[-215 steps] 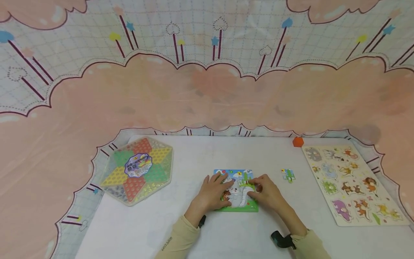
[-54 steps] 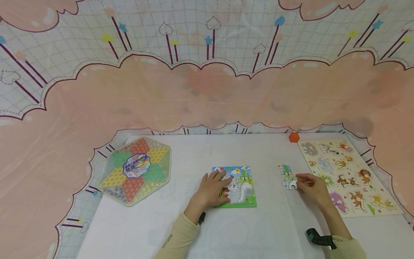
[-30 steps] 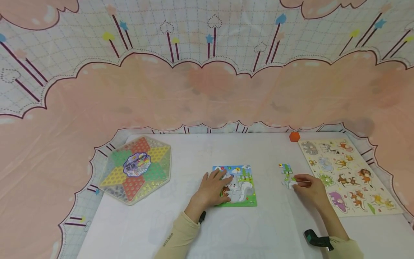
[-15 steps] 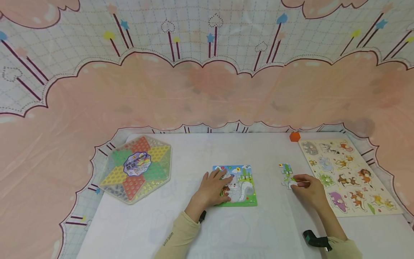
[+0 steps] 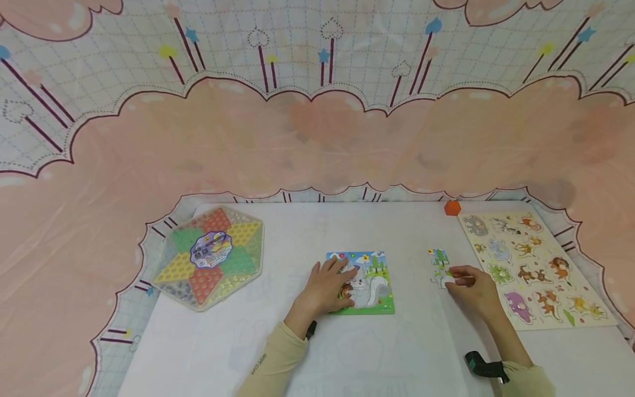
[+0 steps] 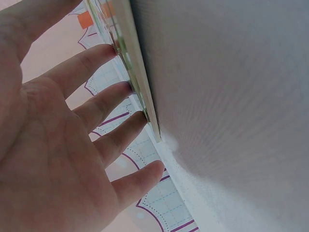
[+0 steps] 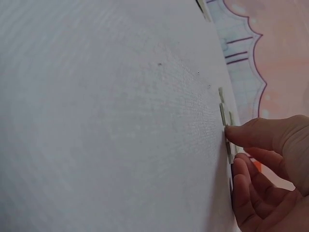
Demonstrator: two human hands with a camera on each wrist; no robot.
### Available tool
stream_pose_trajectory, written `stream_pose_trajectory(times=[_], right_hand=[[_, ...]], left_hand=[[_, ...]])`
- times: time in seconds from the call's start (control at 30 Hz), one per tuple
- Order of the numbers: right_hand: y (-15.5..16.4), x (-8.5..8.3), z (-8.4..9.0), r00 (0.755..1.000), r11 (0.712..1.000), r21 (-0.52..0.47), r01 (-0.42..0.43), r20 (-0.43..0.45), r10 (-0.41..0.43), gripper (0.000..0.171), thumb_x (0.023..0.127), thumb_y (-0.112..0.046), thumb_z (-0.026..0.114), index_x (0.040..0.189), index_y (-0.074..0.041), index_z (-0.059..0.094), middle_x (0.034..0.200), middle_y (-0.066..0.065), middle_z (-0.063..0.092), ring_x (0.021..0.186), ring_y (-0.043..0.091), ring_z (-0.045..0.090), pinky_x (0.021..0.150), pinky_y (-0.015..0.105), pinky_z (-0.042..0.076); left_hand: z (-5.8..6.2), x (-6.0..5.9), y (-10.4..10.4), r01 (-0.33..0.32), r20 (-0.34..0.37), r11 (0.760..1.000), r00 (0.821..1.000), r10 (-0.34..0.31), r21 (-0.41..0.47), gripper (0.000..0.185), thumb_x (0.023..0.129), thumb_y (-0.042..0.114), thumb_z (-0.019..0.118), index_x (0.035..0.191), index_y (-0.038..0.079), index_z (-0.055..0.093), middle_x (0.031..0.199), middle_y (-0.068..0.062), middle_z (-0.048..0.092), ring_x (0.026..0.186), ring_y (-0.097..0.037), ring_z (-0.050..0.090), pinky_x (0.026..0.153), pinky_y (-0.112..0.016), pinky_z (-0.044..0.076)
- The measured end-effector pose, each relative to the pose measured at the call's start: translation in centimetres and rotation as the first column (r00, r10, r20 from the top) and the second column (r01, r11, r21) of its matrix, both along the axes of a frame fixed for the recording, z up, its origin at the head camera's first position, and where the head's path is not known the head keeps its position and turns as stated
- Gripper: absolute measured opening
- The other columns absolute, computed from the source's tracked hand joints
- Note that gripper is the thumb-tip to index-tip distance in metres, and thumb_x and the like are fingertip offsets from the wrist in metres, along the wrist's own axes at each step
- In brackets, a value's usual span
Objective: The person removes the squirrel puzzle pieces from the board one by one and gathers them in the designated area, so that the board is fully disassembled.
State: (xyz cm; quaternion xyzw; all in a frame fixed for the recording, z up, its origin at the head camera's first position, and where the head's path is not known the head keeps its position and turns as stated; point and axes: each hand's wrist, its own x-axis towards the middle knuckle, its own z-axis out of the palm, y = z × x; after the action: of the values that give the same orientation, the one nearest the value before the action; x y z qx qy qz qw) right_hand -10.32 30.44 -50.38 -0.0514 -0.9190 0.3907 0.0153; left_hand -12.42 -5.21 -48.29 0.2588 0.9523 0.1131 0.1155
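Head view, two hands (image 5: 324, 288) (image 5: 476, 292), one puzzle (image 5: 369, 290), two pieces (image 5: 439, 257) (image 5: 440, 280)

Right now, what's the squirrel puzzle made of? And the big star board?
The squirrel puzzle looks like wood or pressed board with a smooth printed top; its edge shows plain tan up close. The star board is probably plastic, a bit shiny, with rows of molded-looking round dots.

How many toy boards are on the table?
3: the hexagonal board, at left in the head view; the squirrel puzzle board, centre, partly covered by the left hand; the animal board, at right. No others seem hidden.
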Motion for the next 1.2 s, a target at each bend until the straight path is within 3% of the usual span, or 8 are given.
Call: stream_pose_trajectory(times=[0.27, 0.47, 0.7, 0.83, 1.2], right_hand=[[-0.5, 0.0, 0.7, 0.992, 0.998, -0.056, 0.012, -0.127, -0.019, 0.025, 0.087, -0.006, 0.073, 0.107, 0.008, 0.068, 0.098, 0.024, 0.068, 0.075, -0.006, 0.054, 0.064, 0.011, 0.047], [-2.7, -0.3, 0.9, 0.983, 0.997, -0.070, -0.036, -0.185, 0.023, 0.021, 0.089, -0.007, 0.071, 0.106, 0.006, 0.069, 0.096, 0.020, 0.069, 0.077, -0.006, 0.055, 0.067, 0.009, 0.046], [-6.7, -0.1, 1.0, 0.987, 0.990, -0.099, -0.105, -0.129, 0.092, 0.021, 0.088, -0.005, 0.071, 0.107, 0.003, 0.070, 0.095, 0.013, 0.069, 0.082, 0.015, 0.063, 0.069, 0.018, 0.051], [-9.0, 0.1, 0.9, 0.985, 0.982, -0.114, -0.149, -0.099, 0.138, 0.021, 0.088, -0.005, 0.072, 0.107, 0.002, 0.070, 0.093, 0.009, 0.067, 0.082, 0.020, 0.063, 0.069, 0.021, 0.052], [-12.8, 0.8, 0.3, 0.968, 0.962, -0.109, -0.250, -0.067, 0.243, 0.021, 0.083, -0.001, 0.075, 0.103, 0.001, 0.071, 0.090, 0.005, 0.061, 0.076, 0.015, 0.061, 0.069, 0.025, 0.052]], left_hand=[[0.3, 0.0, 0.1, 0.009, -0.010, 1.000, 1.000, -0.009, -0.002, 0.072, 0.084, 0.048, 0.075, 0.147, 0.024, 0.050, 0.157, -0.006, 0.036, 0.145, -0.032, 0.028, 0.112, -0.059, 0.026], [0.4, -0.1, -0.1, 0.001, 0.000, 1.000, 1.000, -0.001, 0.007, 0.072, 0.084, 0.048, 0.075, 0.147, 0.023, 0.049, 0.157, -0.006, 0.035, 0.145, -0.032, 0.026, 0.112, -0.060, 0.025], [0.3, -0.2, -0.2, -0.003, 0.011, 1.000, 1.000, 0.003, 0.000, 0.073, 0.084, 0.048, 0.075, 0.148, 0.024, 0.048, 0.158, -0.006, 0.034, 0.146, -0.031, 0.026, 0.113, -0.059, 0.024], [0.4, -0.2, -0.2, -0.003, 0.008, 1.000, 1.000, 0.003, 0.008, 0.073, 0.084, 0.048, 0.075, 0.148, 0.023, 0.049, 0.157, -0.006, 0.034, 0.146, -0.032, 0.026, 0.113, -0.060, 0.025], [0.1, 0.0, -0.1, 0.010, 0.003, 1.000, 1.000, -0.010, 0.003, 0.072, 0.084, 0.047, 0.075, 0.147, 0.023, 0.050, 0.156, -0.006, 0.036, 0.145, -0.032, 0.028, 0.112, -0.059, 0.026]])
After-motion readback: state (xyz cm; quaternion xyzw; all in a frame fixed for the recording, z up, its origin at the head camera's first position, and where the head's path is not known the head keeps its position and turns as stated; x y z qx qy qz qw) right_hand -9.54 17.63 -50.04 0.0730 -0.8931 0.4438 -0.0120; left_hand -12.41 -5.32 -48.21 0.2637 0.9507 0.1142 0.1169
